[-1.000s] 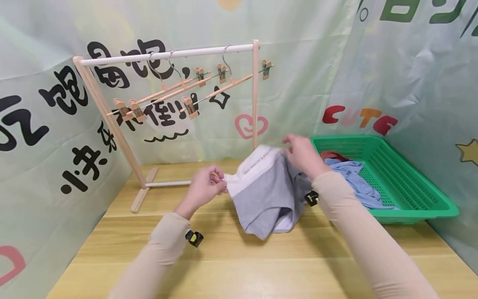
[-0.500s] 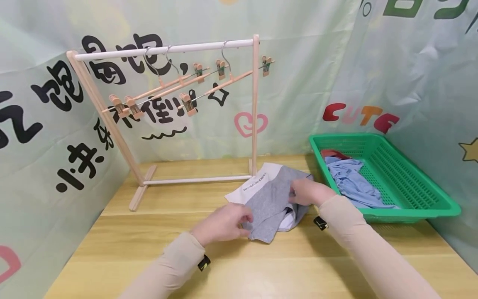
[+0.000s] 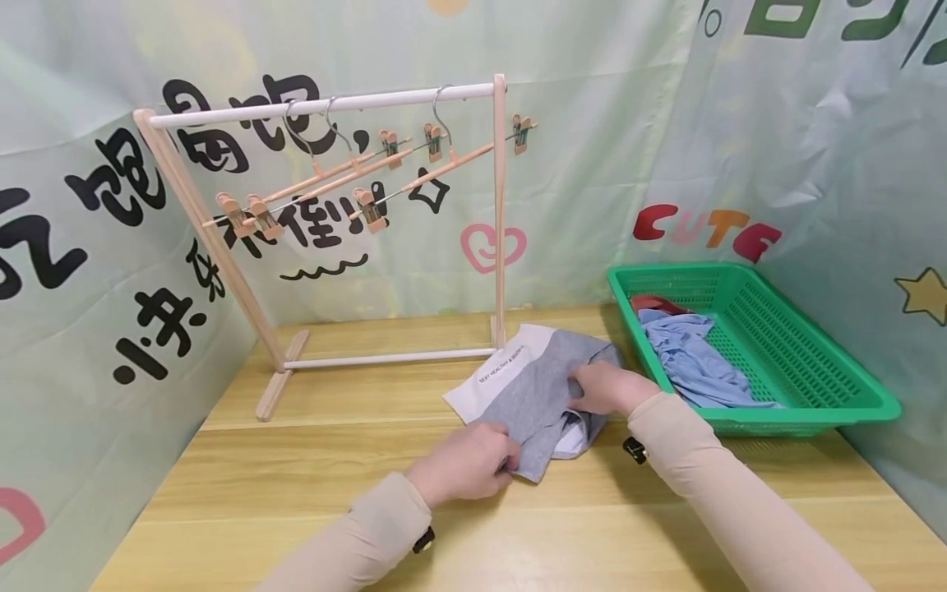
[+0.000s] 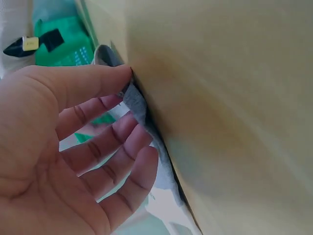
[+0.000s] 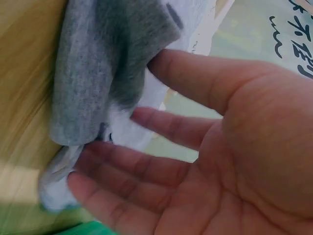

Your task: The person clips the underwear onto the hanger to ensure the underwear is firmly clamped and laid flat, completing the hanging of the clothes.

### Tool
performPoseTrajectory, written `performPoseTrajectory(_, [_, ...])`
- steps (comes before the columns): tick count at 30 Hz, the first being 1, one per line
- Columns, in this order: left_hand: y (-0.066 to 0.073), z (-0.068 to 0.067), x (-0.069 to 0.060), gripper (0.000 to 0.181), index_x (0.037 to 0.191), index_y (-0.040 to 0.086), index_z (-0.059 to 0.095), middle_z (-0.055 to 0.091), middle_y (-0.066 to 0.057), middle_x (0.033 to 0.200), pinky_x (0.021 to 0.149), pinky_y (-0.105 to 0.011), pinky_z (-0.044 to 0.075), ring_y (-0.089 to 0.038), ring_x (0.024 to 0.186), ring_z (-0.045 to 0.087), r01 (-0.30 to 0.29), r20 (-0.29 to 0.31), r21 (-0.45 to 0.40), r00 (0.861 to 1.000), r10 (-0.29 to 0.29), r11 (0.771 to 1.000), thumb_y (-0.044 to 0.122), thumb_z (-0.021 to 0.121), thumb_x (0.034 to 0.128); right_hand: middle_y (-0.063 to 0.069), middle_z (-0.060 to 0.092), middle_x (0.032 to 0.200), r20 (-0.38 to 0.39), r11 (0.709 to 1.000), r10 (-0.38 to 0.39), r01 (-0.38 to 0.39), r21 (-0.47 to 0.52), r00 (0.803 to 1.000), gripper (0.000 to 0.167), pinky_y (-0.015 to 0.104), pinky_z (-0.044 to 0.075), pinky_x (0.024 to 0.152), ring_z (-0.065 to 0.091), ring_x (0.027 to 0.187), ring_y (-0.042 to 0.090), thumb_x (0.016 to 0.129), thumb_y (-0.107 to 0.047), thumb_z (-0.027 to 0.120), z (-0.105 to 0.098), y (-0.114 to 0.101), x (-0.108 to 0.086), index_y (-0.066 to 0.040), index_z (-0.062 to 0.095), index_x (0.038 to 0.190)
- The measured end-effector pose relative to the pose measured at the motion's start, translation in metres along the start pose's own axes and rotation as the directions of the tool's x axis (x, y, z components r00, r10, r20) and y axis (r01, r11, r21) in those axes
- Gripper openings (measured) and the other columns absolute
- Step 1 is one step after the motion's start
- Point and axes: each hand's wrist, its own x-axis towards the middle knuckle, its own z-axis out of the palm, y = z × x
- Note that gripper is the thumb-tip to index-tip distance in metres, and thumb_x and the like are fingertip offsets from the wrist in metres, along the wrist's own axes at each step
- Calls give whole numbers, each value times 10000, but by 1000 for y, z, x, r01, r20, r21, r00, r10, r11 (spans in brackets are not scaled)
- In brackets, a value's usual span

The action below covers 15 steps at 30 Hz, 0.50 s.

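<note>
A pair of grey underpants with a white, lettered waistband lies rumpled on the wooden table, waistband turned to the back left. At its front left corner my left hand pinches the leg edge; the left wrist view has the thumb and forefinger at the grey cloth, the other fingers loosely bent. My right hand holds a fold near the right side. From the right wrist, thumb and forefinger of this hand meet the grey fold, though part of the contact is hidden.
A wooden rack stands behind, its white rail carrying several clip hangers. To the right sits a green basket with a light blue garment and a dark red one inside. Printed cloth walls enclose the table.
The underpants, held up by the waistband a second ago, have come down onto the table. My left hand has moved from the waistband to the lower front edge; the right has lowered onto the cloth.
</note>
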Motion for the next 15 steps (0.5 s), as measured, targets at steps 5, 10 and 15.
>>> performPoseTrajectory(5, [15,0,1,145,803,231,724,572,135,798,658,-111,397,22,728,479,-56,26,-25,998,56,998,229,857,864,284,693,1351,10,998,-39,38,44,999,519,584,512,1120,634,1302,499,1001,-264,762,5,6,3,68,624,1376])
performPoseTrajectory(10, [31,0,2,187,796,249,694,549,151,791,616,-92,347,46,713,454,-77,43,-84,996,81,993,286,853,888,277,653,1430,20,995,-56,54,84,998,556,613,479,1151,585,1365,515,1020,-270,742,6,5,0,57,587,1443])
performPoseTrajectory(15, [30,-4,3,164,812,272,715,587,176,800,604,-103,372,59,721,477,-31,45,-140,998,38,990,310,841,911,311,637,1429,-46,995,-50,54,87,998,572,611,494,1137,600,1346,514,1041,-256,717,2,-5,-19,71,545,1479])
